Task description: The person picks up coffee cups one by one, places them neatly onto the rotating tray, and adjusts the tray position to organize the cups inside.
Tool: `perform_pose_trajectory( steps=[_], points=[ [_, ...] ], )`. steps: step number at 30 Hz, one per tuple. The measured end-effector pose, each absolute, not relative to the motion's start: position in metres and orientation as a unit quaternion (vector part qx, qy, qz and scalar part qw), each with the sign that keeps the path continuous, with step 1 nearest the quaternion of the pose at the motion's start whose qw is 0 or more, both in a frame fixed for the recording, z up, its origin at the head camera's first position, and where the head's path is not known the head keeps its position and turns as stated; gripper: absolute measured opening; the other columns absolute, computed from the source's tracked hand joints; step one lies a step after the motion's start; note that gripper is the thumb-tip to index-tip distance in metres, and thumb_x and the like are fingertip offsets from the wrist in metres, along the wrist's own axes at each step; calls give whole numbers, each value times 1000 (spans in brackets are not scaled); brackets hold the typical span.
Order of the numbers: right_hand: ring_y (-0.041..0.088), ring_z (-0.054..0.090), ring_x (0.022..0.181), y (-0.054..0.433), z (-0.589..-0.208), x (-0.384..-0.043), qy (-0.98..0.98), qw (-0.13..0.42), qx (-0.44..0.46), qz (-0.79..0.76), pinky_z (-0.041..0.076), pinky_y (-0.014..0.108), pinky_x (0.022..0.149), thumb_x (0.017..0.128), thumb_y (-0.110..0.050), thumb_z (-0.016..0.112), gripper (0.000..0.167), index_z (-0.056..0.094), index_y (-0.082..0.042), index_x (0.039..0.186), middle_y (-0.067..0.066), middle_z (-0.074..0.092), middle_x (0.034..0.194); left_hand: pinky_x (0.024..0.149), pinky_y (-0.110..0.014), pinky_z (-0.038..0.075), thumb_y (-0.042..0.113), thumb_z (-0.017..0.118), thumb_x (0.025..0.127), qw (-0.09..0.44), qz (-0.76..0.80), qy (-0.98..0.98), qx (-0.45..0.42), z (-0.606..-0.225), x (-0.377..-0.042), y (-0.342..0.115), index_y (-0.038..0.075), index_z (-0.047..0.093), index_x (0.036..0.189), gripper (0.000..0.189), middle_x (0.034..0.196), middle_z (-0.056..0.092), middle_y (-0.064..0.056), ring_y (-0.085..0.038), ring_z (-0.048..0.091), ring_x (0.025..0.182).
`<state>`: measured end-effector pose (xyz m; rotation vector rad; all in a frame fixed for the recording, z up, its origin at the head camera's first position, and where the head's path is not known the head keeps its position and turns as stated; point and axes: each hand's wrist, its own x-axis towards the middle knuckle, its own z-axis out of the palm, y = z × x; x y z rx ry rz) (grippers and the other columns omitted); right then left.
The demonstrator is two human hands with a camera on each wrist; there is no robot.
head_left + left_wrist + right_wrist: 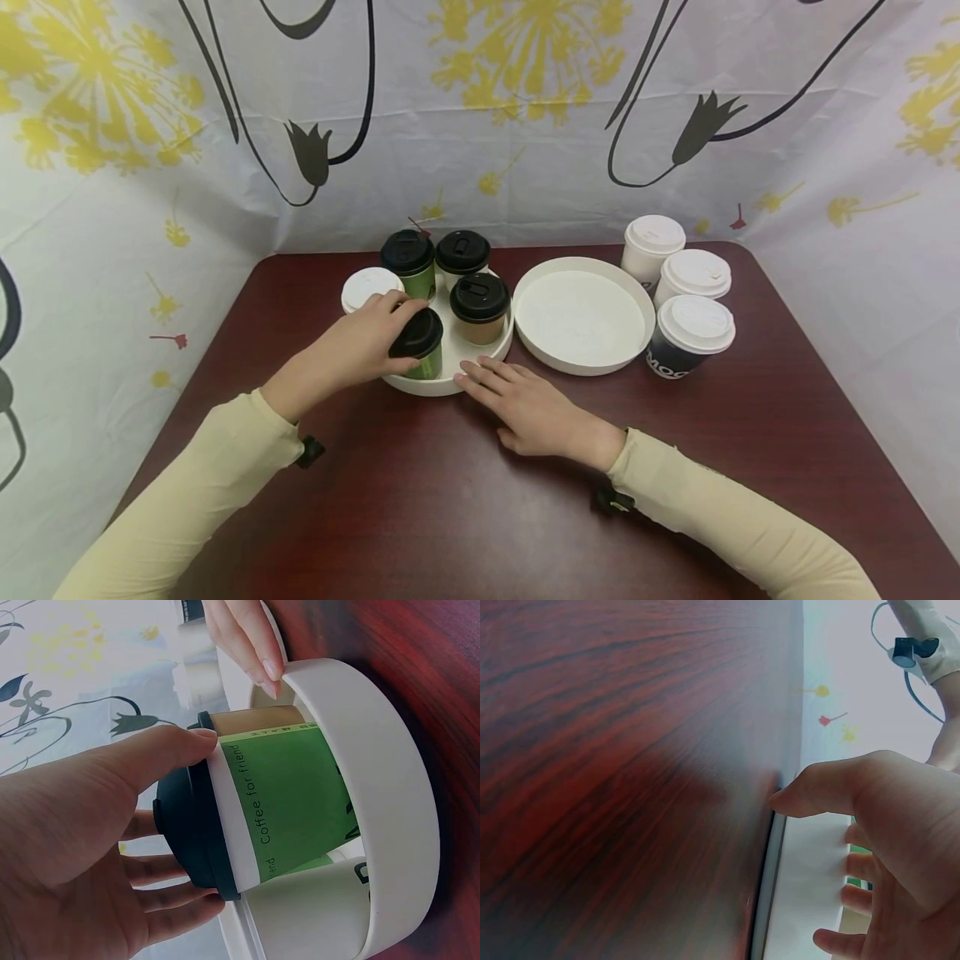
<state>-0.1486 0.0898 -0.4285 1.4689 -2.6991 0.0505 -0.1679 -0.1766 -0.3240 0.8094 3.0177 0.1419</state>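
cup [289,802] (green, black-lidded, lettered) is pinched by left fingers [184,915]; right fingers [857,899] lie spread.

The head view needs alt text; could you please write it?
A person's left hand grips a black-lidded green cup on a round white tray among other lidded cups, right hand at the rim. Farther right stand another tray and three white-lidded cups.

"Coffee for friend" cup [289,802], perhaps "MOC" cup [686,340]
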Motion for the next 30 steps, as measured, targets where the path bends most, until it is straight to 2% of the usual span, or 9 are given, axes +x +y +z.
perform_pose_trajectory(
  steps=[13,23,30],
  points=[
    [27,31,151,91,-430,-148,-875,42,482,25,37,45,116,77,-22,74,93,27,-15,157,5,30,164,94,-51,53,37,80,80,29,31,969,244,-324,-168,-178,11,41,149,83,142,49,-16,-38,54,123],
    [27,31,150,91,-430,-148,-874,43,483,25,37,45,116,77,-22,73,92,28,-15,157,5,30,163,94,-52,53,36,81,79,13,30,967,253,-326,-168,-179,8,43,147,83,140,50,-17,-39,55,120],
    [27,31,151,91,-429,-148,-876,40,481,26,37,45,117,78,-22,74,92,27,-16,157,5,30,164,97,-51,52,38,81,79,18,30,967,251,-326,-168,-179,9,42,148,84,142,48,-16,-37,53,124]
  ],
)
